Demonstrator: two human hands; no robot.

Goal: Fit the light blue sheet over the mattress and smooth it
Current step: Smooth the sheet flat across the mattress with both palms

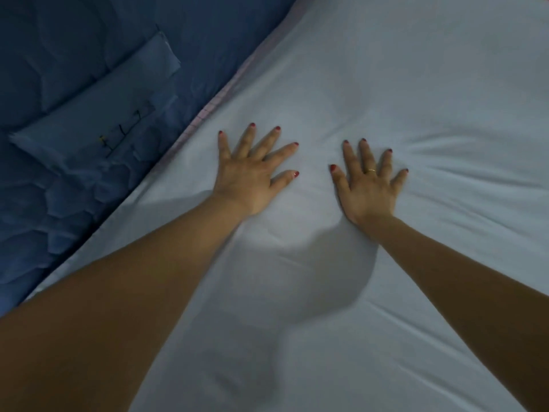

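Observation:
The light blue sheet point(401, 84) covers the mattress and fills most of the view. My left hand point(252, 171) lies flat on it with fingers spread, close to the sheet's left edge. Beside it, my right hand point(371, 182) also presses flat with spread fingers and wears a gold ring. Creases fan out to the right of my right hand, and soft folds lie between my forearms. A narrow pinkish strip of the mattress edge point(225, 90) shows along the sheet's left border.
A dark blue quilted cover point(59, 203) lies to the left of the mattress. On it rests a blue pillow point(98, 120) with a small stitched motif.

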